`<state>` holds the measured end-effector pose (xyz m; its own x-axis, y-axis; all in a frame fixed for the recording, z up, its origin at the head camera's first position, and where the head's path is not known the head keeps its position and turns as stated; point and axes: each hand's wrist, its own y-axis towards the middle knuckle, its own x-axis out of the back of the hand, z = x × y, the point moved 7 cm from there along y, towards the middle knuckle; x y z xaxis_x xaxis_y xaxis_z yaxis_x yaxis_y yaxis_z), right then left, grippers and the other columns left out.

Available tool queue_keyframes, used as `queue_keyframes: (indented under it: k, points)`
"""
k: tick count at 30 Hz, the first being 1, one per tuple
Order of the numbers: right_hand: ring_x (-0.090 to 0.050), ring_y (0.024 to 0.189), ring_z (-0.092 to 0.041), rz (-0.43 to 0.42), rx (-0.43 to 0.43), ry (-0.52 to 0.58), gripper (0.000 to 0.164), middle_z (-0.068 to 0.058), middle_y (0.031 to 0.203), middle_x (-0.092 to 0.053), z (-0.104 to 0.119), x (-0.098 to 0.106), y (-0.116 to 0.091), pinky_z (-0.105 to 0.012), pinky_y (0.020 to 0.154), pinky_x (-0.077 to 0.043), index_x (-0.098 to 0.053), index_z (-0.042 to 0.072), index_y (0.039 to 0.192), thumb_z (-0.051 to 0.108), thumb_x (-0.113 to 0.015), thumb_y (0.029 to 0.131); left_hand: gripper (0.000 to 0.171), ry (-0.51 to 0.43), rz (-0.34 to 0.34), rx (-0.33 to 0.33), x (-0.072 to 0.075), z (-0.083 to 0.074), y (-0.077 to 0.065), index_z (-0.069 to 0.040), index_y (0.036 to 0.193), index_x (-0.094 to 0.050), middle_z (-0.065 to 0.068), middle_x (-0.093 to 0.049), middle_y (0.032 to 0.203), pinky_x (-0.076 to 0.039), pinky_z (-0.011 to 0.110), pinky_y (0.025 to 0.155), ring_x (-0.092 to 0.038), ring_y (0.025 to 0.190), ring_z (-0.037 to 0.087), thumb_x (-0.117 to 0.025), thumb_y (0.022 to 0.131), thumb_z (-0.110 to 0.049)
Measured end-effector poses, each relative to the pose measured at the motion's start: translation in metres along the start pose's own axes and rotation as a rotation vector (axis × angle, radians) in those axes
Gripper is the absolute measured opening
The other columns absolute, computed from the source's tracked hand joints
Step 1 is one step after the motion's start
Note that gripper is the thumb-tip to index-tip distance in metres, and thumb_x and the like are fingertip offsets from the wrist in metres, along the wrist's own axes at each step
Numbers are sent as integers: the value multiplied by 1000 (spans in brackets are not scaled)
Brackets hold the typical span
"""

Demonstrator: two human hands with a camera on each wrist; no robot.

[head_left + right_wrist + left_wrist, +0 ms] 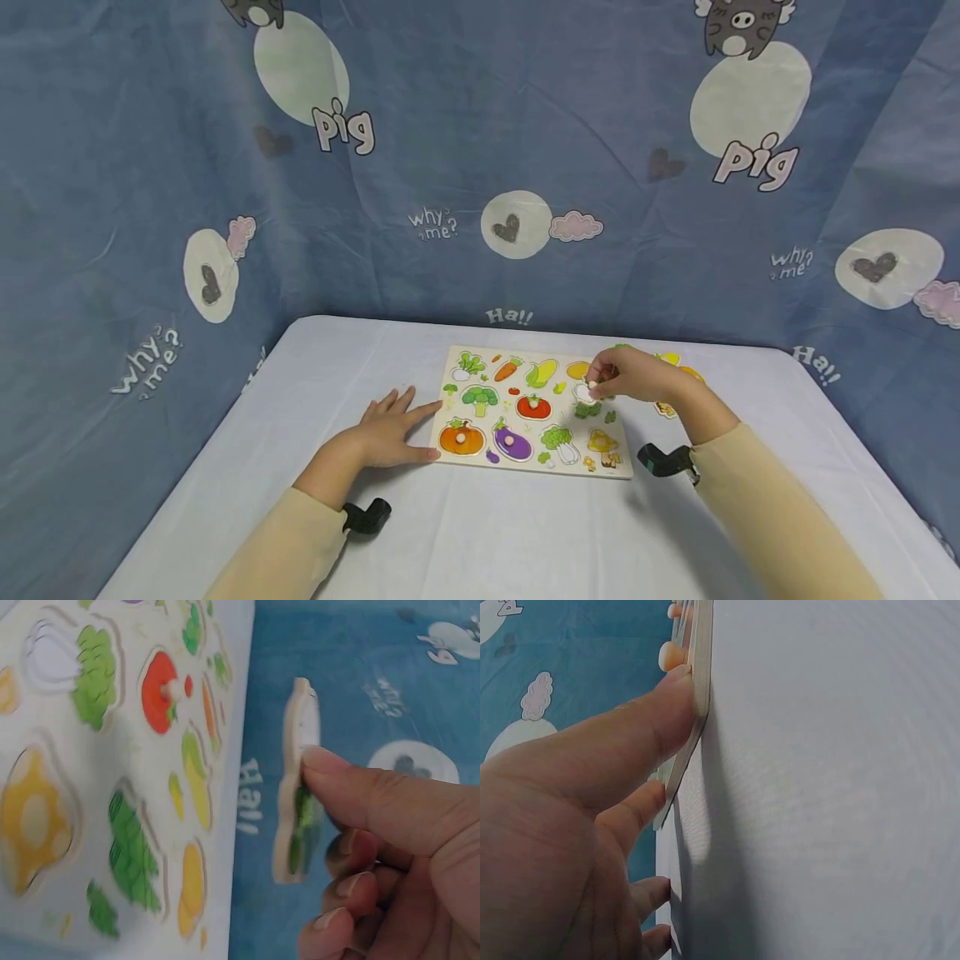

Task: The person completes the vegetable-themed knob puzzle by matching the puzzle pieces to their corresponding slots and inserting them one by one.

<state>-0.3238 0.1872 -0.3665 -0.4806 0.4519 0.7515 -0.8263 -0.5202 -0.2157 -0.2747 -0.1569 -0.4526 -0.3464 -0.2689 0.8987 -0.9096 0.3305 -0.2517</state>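
Blue pig-print cloth [427,275] hangs behind a white-covered table [480,533]; in the head view, the right hand [628,375] pinches a white-and-green vegetable piece [582,394] over the right side of the vegetable puzzle board [506,406], while the left hand [390,429], fingers spread, touches its left edge. From the left wrist, thumb and forefinger meet that edge; firm pressure should prevent sliding. From the right wrist, thumb and curled fingers clamp the piece edge-on; levelling it would help align its outline.
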Motion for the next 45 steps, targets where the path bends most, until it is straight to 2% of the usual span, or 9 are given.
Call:
queue_keyframes:
  k: [7,12,22,27,30,33,37,45]
  points:
    - [-47,74,-17,-25,27,4,15,-3,79,-51,23,-4,39,-32,68,-41,-66,5,106,15,-70,95,86,-3,-8,-12,1,-2,-2,-26,155,-39,25,-17,163,-7,69,116,-9,149,51,-71,83,-61]
    - [-47,77,-17,-28,61,-7,20,-5,84,-53,39,-16,63,-32,70,-42,-64,2,112,13,-67,97,86,-7,-14,-11,2,-4,-3,-25,155,-41,25,-18,163,-7,69,116,-10,148,51,-72,83,-59]
    - [-46,72,-17,-48,32,-11,11,-5,81,-52,63,-48,104,-29,68,-41,-59,4,107,12,-63,100,86,1,-8,-6,2,-5,-4,-25,155,-41,25,-18,163,-7,69,116,-11,148,51,-72,83,-60]
    - [-55,81,-20,-115,10,30,10,-6,89,-57,67,-63,121,-30,72,-45,-58,4,108,12,-60,101,85,1,-2,-6,0,-4,-4,-26,155,-41,25,-18,163,-7,69,116,-11,148,51,-72,83,-60]
    - [-60,77,-22,-164,5,75,12,-6,89,-58,66,-74,132,-28,70,-48,-59,5,110,13,-59,102,85,4,-3,-5,1,-3,-3,-26,155,-40,25,-18,163,-7,69,116,-11,148,51,-71,83,-61]
    - [-56,71,-19,-203,13,89,13,-6,86,-56,66,-84,142,-27,66,-47,-60,5,112,14,-59,102,85,6,-2,-7,1,-3,-3,-26,155,-40,25,-18,163,-7,69,116,-11,148,52,-70,84,-61]
    - [-50,73,-16,-239,6,58,12,-5,86,-55,69,-94,151,-27,68,-44,-61,6,110,14,-61,101,85,7,-2,-15,0,-3,-3,-26,155,-40,26,-18,163,-8,70,115,-11,148,52,-70,84,-61]
    - [-53,83,-19,-255,-113,74,9,-4,93,-58,63,-106,160,-34,79,-47,-61,11,107,17,-62,101,85,11,-2,-27,0,0,-3,-26,156,-39,25,-16,163,-7,70,115,-10,148,52,-67,85,-64]
